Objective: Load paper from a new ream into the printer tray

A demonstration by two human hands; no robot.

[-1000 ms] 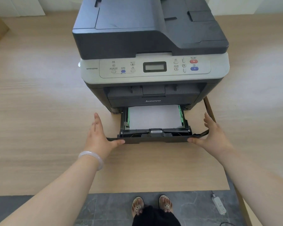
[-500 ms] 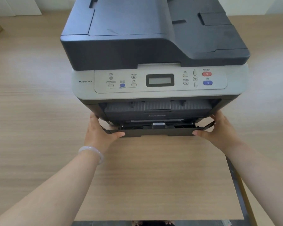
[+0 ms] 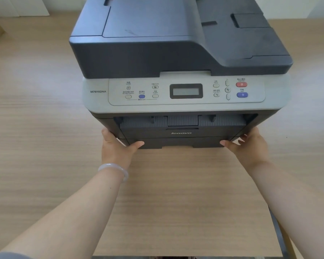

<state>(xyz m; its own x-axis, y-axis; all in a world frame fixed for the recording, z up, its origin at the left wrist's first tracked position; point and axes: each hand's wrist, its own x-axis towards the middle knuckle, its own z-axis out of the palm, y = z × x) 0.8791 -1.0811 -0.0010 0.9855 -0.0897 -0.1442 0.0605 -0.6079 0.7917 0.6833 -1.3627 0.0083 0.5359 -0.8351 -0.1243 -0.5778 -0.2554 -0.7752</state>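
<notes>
A dark grey and light grey printer (image 3: 180,53) stands on a wooden table. Its paper tray (image 3: 178,143) sits flush in the printer's base, and the paper inside is hidden. My left hand (image 3: 118,148) presses the tray's left front corner, thumb on the front face. My right hand (image 3: 247,146) presses the right front corner the same way. Both hands lie flat against the tray with fingers along the printer's sides.
The wooden table (image 3: 176,193) stretches in front of the printer and to both sides. Its right edge (image 3: 273,221) runs close to my right forearm. A control panel (image 3: 185,91) with a small screen faces me.
The tray, which stood pulled out with white paper showing, has slid fully into the printer. Both hands moved forward with it, and my head came closer.
</notes>
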